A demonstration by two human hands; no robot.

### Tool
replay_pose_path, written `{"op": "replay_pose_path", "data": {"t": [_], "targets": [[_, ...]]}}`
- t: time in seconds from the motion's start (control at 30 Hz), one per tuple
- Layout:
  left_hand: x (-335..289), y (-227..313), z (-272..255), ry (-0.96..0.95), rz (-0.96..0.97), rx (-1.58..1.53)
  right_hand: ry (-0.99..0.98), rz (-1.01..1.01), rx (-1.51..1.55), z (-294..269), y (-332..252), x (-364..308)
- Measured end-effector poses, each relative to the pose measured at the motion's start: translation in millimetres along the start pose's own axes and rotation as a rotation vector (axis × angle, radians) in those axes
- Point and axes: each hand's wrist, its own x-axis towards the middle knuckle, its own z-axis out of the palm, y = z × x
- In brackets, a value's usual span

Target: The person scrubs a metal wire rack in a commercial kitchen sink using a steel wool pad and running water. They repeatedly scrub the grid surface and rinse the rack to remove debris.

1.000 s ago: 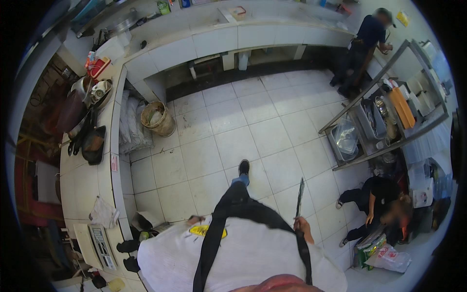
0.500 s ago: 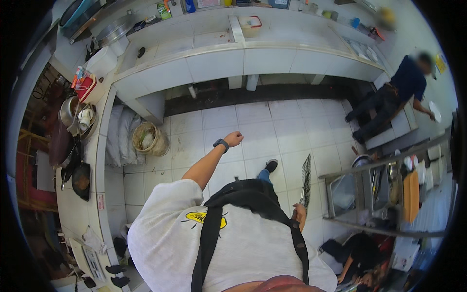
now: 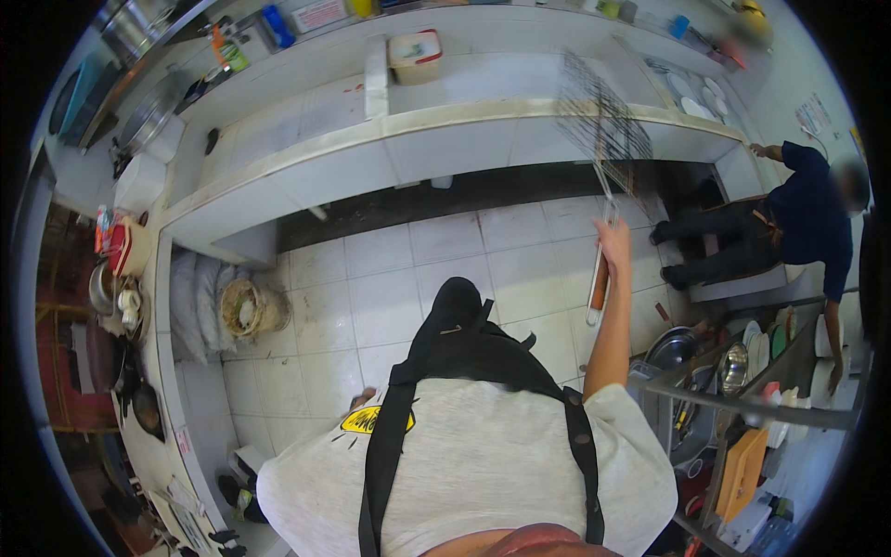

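Note:
In my right hand (image 3: 613,243) is a wire grill basket (image 3: 603,110), gripped by its long metal handle, with the fingers closed round it. A wooden grip piece (image 3: 600,282) shows below the hand. The mesh end points away from me, overlapping the front edge of the tiled counter (image 3: 520,104) in view and blurred by motion; contact cannot be made out. Only a small part of my left hand (image 3: 362,397) shows beside my shirt. My body hides most of it, and its fingers are not clear.
A co-worker in dark clothes (image 3: 807,209) stands at the right by the counter with plates (image 3: 682,85). Near right is a metal rack (image 3: 761,408) with dishes and bowls. A wicker bin (image 3: 252,308) and grey sacks (image 3: 190,302) stand on the left. Pans (image 3: 147,408) lie along the left counter.
My right hand has swung forward and up with the grill basket, from low beside my body toward the counter. My left hand has dropped back to my side. My view has shifted right.

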Motion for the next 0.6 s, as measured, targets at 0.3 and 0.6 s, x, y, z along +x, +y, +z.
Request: {"op": "replay_pose_path", "data": {"t": [0.3,0.6], "targets": [[63.2,203.1,4.8,-0.052,0.145,-0.181,-0.126,-0.045,-0.123,73.9,-29.2,209.8],[101.4,548.8,-88.5,0.002,0.739,-0.188,-0.391,-0.092,-0.236,96.0,-38.4,354.0]]}}
